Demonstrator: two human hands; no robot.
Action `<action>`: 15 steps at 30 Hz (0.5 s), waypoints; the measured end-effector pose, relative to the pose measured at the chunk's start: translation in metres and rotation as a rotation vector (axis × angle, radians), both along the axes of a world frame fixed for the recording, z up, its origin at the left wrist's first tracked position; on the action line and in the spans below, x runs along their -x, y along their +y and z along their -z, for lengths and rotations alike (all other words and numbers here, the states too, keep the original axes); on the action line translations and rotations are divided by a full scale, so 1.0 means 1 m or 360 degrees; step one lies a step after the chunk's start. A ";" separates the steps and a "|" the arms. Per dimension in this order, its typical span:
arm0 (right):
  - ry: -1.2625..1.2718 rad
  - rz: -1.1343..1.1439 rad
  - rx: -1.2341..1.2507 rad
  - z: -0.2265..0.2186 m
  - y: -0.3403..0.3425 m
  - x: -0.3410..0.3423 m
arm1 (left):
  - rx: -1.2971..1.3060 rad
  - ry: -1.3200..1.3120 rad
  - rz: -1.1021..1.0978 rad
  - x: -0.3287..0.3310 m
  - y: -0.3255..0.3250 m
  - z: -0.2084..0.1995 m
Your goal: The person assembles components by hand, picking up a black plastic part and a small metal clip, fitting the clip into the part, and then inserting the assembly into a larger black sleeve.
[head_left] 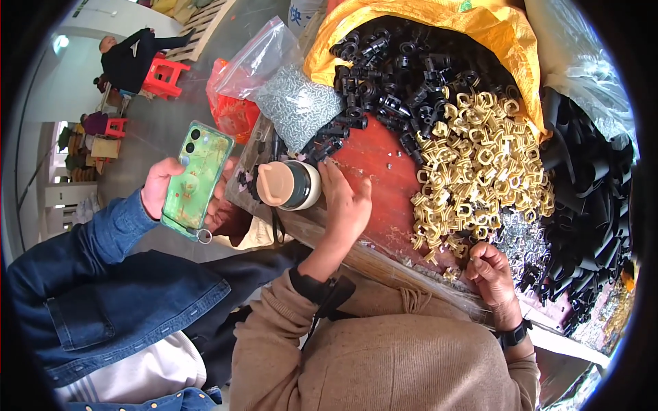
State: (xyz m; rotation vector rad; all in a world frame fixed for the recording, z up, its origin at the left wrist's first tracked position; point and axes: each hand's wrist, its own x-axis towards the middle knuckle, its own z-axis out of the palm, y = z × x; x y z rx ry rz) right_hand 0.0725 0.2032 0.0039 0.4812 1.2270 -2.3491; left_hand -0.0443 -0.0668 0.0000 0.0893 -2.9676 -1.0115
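My left hand (347, 204) rests at the table's front part, fingers stretched out and thumb apart, right beside a cup (312, 185) with a beige lid and dark and white sides. I cannot tell whether the fingertips touch the cup or the black plastic fittings (327, 146) just beyond it. My right hand (491, 275) is at the near edge of a heap of gold-coloured metal clips (483, 168). Its fingers are curled together, and whatever they may hold is too small to make out.
Black fittings (391, 75) spill from a yellow sack (507, 31). A clear bag of small silver screws (298, 103) lies at the left. Black tubular pieces (582, 205) and silver parts (517, 240) fill the right. On my left, another person holds a green-cased phone (197, 179).
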 end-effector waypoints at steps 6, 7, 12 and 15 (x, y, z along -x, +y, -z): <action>-0.0063 -0.0033 0.0086 0.001 -0.003 0.007 | -0.0220 -0.0172 -0.0292 0.021 -0.001 0.002; -0.0062 -0.0040 0.0090 0.002 -0.003 0.010 | -0.0194 -0.0190 -0.0316 0.025 -0.001 -0.002; 0.0010 -0.0019 0.0018 0.003 0.003 0.007 | -0.0155 -0.0313 -0.0354 0.036 0.001 -0.019; 0.0041 0.0045 0.0012 0.010 0.009 0.003 | 0.0050 -0.0082 -0.0170 0.031 -0.002 0.000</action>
